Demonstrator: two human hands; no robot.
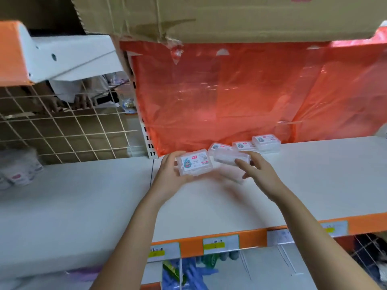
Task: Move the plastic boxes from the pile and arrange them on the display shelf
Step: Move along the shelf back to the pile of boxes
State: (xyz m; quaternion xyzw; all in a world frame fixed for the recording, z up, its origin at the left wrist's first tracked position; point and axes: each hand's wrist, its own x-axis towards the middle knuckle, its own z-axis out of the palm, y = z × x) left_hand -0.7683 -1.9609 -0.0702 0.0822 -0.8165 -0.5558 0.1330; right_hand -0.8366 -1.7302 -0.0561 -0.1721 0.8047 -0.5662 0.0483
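Two hands over white display shelf (83,197). Left hand (169,176) grips clear rectangular plastic box w/ cartoon label (194,165), thumb curled over its left end. Right hand (256,174), fingers spread, touches blurred clear plastic box (231,158); grip can't be told. Three more labelled clear boxes (266,142) sit at shelf rear against translucent orange-red plastic sheet (230,91). Brown cardboard carton (230,15) overhead.

From my feed I see two bare forearms running up from the bottom edge, no sleeves reaching them. The left hand (171,174) and right hand (258,174) wear no gloves, rings or watch.
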